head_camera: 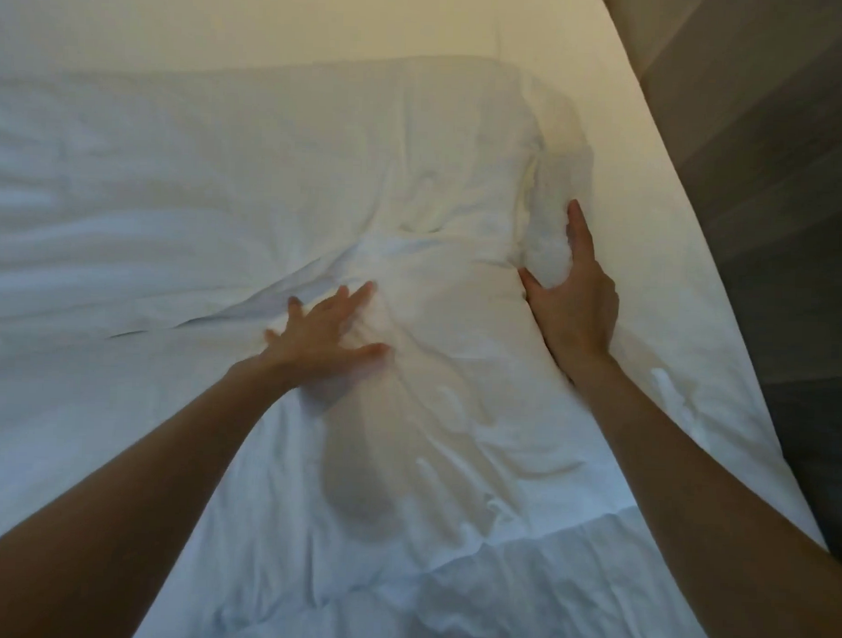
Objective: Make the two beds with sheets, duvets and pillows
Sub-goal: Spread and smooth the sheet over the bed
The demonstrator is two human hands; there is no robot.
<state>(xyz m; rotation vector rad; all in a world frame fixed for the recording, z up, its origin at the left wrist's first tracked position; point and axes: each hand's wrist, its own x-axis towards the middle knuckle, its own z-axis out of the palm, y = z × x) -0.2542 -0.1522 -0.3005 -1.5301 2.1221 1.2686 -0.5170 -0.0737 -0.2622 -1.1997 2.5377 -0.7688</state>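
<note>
A white duvet [223, 192] lies rumpled across the bed and fills most of the head view. Beneath it the white sheet [653, 183] shows as a smooth band along the right edge. My left hand [325, 337] presses flat on the duvet near the middle, fingers spread. My right hand [575, 295] rests against the duvet's right side fold, fingers straight along the edge and thumb pushed into the cloth. No pillow is visible.
A grey wall or headboard panel [772, 188] runs down the right side, close to the bed's edge. The sheet also shows bare along the top of the view [276, 22].
</note>
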